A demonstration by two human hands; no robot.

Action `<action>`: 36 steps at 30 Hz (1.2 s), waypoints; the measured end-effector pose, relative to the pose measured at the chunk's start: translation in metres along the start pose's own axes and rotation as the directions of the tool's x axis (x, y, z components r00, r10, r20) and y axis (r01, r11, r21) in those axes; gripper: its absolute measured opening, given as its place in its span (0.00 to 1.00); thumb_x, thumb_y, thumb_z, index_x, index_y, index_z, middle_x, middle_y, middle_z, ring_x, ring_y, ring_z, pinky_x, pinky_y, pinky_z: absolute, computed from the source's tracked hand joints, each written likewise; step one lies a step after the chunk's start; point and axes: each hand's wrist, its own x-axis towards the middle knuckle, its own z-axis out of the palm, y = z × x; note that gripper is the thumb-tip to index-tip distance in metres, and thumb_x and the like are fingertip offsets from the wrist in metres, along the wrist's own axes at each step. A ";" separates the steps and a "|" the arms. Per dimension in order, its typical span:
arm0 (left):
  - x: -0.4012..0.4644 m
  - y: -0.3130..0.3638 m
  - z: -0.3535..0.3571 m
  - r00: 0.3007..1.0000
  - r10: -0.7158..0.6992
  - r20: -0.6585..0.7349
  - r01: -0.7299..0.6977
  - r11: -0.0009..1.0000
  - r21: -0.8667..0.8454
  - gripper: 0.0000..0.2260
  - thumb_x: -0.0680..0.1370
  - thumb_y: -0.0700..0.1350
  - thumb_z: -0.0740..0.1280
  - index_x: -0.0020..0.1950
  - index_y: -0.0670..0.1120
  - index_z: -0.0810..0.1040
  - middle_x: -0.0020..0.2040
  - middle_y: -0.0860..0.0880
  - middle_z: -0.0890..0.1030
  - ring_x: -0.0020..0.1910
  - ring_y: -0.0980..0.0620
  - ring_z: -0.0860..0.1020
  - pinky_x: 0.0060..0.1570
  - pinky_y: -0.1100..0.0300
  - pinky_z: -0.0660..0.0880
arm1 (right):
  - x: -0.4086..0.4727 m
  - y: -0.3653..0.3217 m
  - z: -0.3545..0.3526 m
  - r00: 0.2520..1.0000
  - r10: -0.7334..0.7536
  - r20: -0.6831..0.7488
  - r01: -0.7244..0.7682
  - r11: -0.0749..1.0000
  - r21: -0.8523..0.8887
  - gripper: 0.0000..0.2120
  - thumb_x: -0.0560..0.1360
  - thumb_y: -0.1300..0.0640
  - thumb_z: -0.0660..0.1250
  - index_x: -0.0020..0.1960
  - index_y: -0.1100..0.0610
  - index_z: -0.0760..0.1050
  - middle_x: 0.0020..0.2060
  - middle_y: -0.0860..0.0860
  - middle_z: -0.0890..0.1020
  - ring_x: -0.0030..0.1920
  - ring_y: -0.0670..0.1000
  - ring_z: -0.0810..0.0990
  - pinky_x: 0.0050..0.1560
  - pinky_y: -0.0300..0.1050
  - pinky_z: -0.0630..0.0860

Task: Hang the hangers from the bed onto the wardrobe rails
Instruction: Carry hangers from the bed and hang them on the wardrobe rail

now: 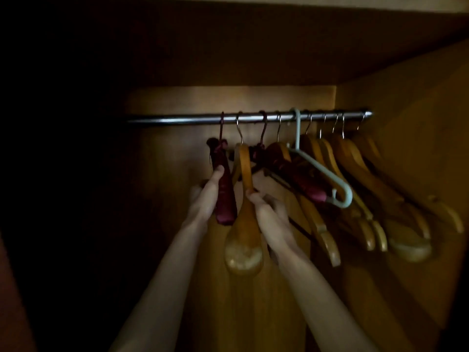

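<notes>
The left hand point(206, 196) holds the dark red padded hanger point(224, 196), already hooked on the rail point(177, 119). Just beside it, the right hand point(270, 214) grips the wooden hanger point(245, 224), also hooked there.

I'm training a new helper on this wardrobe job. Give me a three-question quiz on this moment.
1. True or false: the pale green plastic hanger lies on the wardrobe floor.
2. Which hand holds the dark red padded hanger: A left hand, B right hand?
3. Fill in: the hooks hang over the metal ___.

Key: 1 false, it hangs on the rail; 2 A; 3 rail.
</notes>
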 end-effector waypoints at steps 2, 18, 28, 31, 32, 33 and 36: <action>-0.013 -0.023 -0.008 0.999 -0.020 -0.046 0.018 0.999 -0.039 0.19 0.76 0.64 0.67 0.49 0.49 0.79 0.46 0.48 0.84 0.45 0.49 0.82 0.42 0.55 0.79 | -0.022 0.012 0.000 0.998 -0.016 -0.061 0.017 1.000 0.018 0.10 0.80 0.46 0.66 0.40 0.44 0.76 0.35 0.40 0.81 0.36 0.34 0.80 0.42 0.35 0.73; -0.182 -0.382 -0.040 0.674 -0.729 0.121 0.574 0.620 0.535 0.07 0.81 0.43 0.67 0.44 0.43 0.80 0.35 0.49 0.80 0.28 0.56 0.75 0.22 0.67 0.72 | -0.227 0.279 -0.083 0.793 0.594 -0.136 -0.606 0.748 -0.270 0.05 0.81 0.55 0.67 0.51 0.53 0.82 0.40 0.50 0.84 0.36 0.46 0.83 0.37 0.43 0.80; -0.371 -0.541 -0.089 0.216 -0.971 0.100 0.321 0.168 0.932 0.10 0.81 0.44 0.64 0.45 0.41 0.80 0.41 0.44 0.81 0.32 0.53 0.76 0.34 0.61 0.72 | -0.452 0.419 -0.184 0.266 0.923 -0.278 -0.958 0.286 0.032 0.05 0.82 0.63 0.63 0.50 0.61 0.78 0.35 0.56 0.79 0.30 0.50 0.78 0.27 0.36 0.76; -0.411 -0.561 -0.098 0.208 -0.976 0.065 0.227 0.113 0.967 0.07 0.81 0.43 0.65 0.53 0.40 0.79 0.43 0.44 0.82 0.33 0.53 0.77 0.36 0.60 0.75 | -0.536 0.442 -0.208 0.110 0.953 -0.283 -0.977 0.156 0.144 0.11 0.83 0.64 0.62 0.43 0.63 0.78 0.28 0.56 0.78 0.23 0.49 0.76 0.26 0.38 0.74; -0.424 -0.564 -0.097 0.208 -0.977 0.058 0.190 0.098 0.977 0.07 0.81 0.42 0.65 0.55 0.40 0.78 0.41 0.45 0.81 0.33 0.53 0.77 0.35 0.61 0.75 | -0.567 0.451 -0.214 0.082 0.946 -0.313 -0.985 0.125 0.120 0.11 0.82 0.63 0.63 0.44 0.64 0.79 0.30 0.57 0.79 0.26 0.51 0.77 0.28 0.40 0.75; -0.436 -0.566 -0.094 0.213 -0.975 0.057 0.146 0.089 0.985 0.08 0.81 0.42 0.65 0.57 0.39 0.78 0.39 0.45 0.81 0.32 0.54 0.77 0.34 0.62 0.75 | -0.598 0.458 -0.219 0.066 0.935 -0.349 -0.992 0.099 0.079 0.09 0.81 0.62 0.65 0.47 0.66 0.81 0.33 0.58 0.81 0.29 0.53 0.78 0.31 0.43 0.78; -0.481 -0.568 -0.075 0.216 -0.970 0.114 -0.036 0.109 0.993 0.07 0.78 0.43 0.67 0.49 0.40 0.79 0.38 0.45 0.81 0.31 0.52 0.77 0.32 0.59 0.74 | -0.688 0.468 -0.224 -0.012 0.924 -0.382 -0.998 0.015 0.067 0.10 0.78 0.59 0.68 0.48 0.66 0.83 0.40 0.61 0.84 0.36 0.58 0.83 0.44 0.53 0.84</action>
